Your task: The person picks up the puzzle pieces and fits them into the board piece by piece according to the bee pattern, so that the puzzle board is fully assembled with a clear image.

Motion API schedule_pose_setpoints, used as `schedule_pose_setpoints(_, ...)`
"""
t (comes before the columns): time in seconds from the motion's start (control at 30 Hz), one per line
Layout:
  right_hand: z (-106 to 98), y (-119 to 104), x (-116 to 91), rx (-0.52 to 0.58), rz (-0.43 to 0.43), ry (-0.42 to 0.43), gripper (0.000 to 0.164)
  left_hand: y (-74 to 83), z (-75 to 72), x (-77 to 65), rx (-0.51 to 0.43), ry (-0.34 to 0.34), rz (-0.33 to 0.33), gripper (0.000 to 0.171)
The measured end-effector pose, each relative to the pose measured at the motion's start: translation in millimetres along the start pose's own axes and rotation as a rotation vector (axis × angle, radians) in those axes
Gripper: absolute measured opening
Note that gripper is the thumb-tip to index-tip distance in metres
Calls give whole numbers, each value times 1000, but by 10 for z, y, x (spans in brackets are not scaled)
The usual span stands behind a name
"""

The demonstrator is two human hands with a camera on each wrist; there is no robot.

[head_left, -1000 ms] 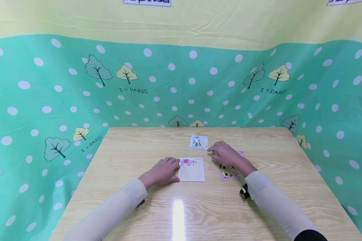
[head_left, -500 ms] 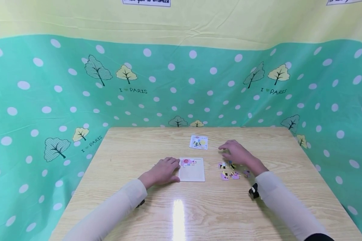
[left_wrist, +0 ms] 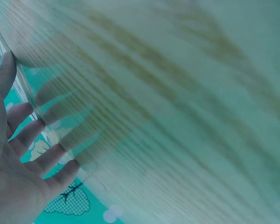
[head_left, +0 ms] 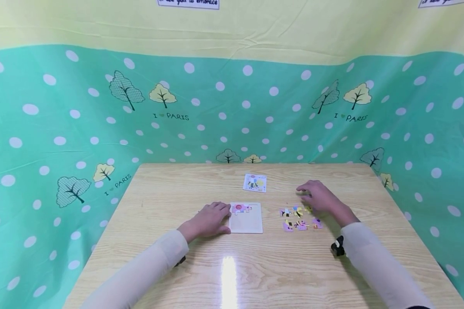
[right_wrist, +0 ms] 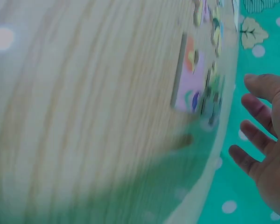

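Observation:
My left hand [head_left: 209, 219] rests on the table with its fingers and thumb touching the left edge of a square white puzzle tray [head_left: 246, 223]. Along the tray's top edge lie joined pink jigsaw pieces [head_left: 239, 208] bearing a red round print. Loose jigsaw pieces [head_left: 301, 225] in pink, yellow and black lie in two rows right of the tray. My right hand [head_left: 320, 197] hovers behind the right end of these rows, fingers loosely spread, holding nothing visible. The right wrist view shows it apart from a pink piece [right_wrist: 189, 81]. In the left wrist view, the left hand's fingers [left_wrist: 46, 158] are fairly straight.
A small picture card [head_left: 254, 183] with a bee print lies behind the tray. Under everything is a glossy wooden table [head_left: 170, 184]. A green dotted cloth [head_left: 232, 107] hangs at the back and sides.
My right hand has moved right, from beside the picture card to behind the right end of the loose pieces, uncovering more of them. The left hand and the tray have stayed put.

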State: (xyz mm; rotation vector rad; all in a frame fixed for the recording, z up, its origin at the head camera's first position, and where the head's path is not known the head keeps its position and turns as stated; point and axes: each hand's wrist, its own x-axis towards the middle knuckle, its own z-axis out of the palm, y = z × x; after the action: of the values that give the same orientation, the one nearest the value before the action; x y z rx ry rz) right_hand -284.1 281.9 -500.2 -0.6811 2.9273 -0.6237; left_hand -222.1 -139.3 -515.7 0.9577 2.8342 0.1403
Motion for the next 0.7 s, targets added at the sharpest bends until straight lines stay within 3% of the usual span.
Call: schedule_pose_setpoints(0.7, 69, 329, -89, -107, -15, -8, 27, 1, 3, -18, 8, 15, 15, 61)
